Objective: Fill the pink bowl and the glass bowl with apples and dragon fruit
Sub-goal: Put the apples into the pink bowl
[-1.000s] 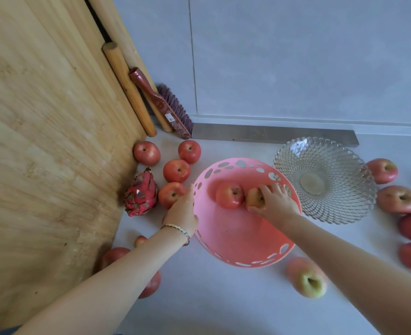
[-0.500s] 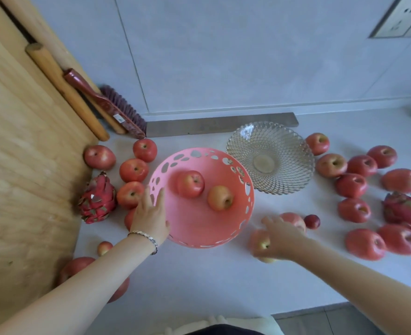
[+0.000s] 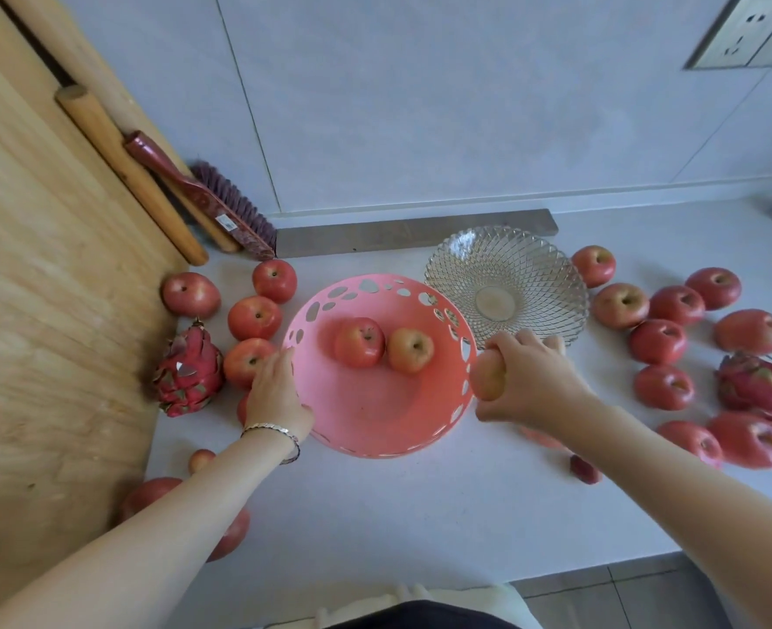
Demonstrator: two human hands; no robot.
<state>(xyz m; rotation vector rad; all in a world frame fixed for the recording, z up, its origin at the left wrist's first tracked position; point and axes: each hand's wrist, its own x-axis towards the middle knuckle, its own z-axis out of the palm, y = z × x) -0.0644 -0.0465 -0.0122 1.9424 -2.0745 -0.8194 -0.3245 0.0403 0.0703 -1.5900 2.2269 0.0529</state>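
Pink bowl [image 3: 375,415]: located between both hands, containing two apples [image 3: 359,341]. Glass bowl [image 3: 505,283]: empty, just beyond the right hand [image 3: 529,379]. Right hand: closed around a yellowish apple [image 3: 488,374] beside the pink bowl's rim. Left hand [image 3: 277,392]: fingers loosely spread, resting against the bowl's outer wall.
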